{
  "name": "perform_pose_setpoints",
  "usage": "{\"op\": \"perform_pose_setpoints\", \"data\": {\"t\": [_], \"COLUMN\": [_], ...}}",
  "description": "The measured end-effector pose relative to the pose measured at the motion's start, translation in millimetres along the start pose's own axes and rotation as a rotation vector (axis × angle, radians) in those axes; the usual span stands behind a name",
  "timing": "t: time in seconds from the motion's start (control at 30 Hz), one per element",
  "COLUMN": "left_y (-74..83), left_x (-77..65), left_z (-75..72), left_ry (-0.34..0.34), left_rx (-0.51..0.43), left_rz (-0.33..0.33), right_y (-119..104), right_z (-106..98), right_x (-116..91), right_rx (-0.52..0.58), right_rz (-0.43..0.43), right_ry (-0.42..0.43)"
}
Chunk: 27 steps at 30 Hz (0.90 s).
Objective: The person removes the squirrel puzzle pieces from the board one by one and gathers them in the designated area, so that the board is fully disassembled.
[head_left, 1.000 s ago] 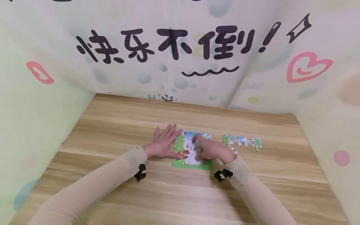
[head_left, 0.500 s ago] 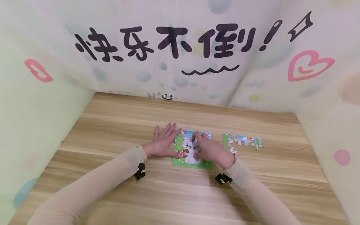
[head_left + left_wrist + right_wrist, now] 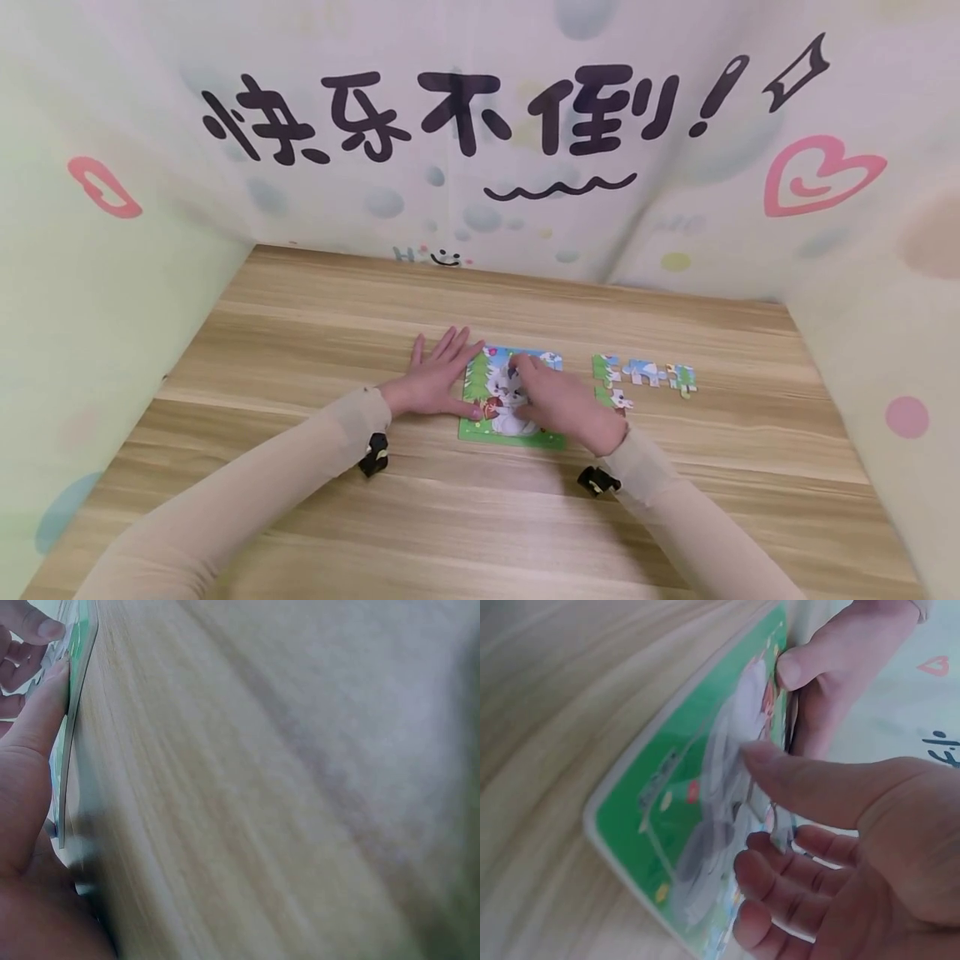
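A jigsaw puzzle board (image 3: 487, 436) with a green border and a picture of a grey-white animal lies flat on the table. My left hand (image 3: 431, 387) is spread at the board's left edge, and its thumb (image 3: 46, 705) rests on the board's surface. My right hand (image 3: 570, 406) is over the board's right half with its fingers curled. In the right wrist view, it pinches a small puzzle piece (image 3: 782, 827) close over the picture. The right thumb (image 3: 769, 759) is right at the board's surface. The right hand covers part of the picture in the head view.
Right of the board lie several loose puzzle pieces: a green and blue one (image 3: 604, 367), a blue one (image 3: 643, 373), a blue and green one (image 3: 682, 377), and some with a white animal (image 3: 621, 400). The wood-grain table (image 3: 480, 517) meets a printed cloth backdrop (image 3: 420, 208).
My right hand has shifted slightly and lowered the puzzle piece, which stood tilted between its fingers, toward the picture. The left hand has stayed in place on the board.
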<state>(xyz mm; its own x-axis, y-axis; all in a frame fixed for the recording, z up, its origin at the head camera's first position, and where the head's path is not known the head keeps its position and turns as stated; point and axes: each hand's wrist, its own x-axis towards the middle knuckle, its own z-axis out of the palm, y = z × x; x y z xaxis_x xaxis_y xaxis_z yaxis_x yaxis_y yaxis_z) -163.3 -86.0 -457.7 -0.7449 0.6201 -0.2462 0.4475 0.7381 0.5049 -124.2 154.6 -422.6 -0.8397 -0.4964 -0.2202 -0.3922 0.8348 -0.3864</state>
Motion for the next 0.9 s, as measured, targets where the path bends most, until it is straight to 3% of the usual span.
{"op": "perform_pose_setpoints", "data": {"t": [0.4, 0.9], "left_y": [-1.8, 1.4], "left_x": [1.8, -0.8], "left_z": [2.5, 0.7], "left_ry": [0.001, 0.001], "left_rx": [0.0, 0.004], "left_rz": [-0.003, 0.002], "right_y": [15.2, 18.6], "right_z": [2.5, 1.2], "right_x": [-6.2, -12.3], "right_rx": [0.011, -0.124], "right_rz": [-0.054, -0.115], "right_ry": [0.086, 0.175]}}
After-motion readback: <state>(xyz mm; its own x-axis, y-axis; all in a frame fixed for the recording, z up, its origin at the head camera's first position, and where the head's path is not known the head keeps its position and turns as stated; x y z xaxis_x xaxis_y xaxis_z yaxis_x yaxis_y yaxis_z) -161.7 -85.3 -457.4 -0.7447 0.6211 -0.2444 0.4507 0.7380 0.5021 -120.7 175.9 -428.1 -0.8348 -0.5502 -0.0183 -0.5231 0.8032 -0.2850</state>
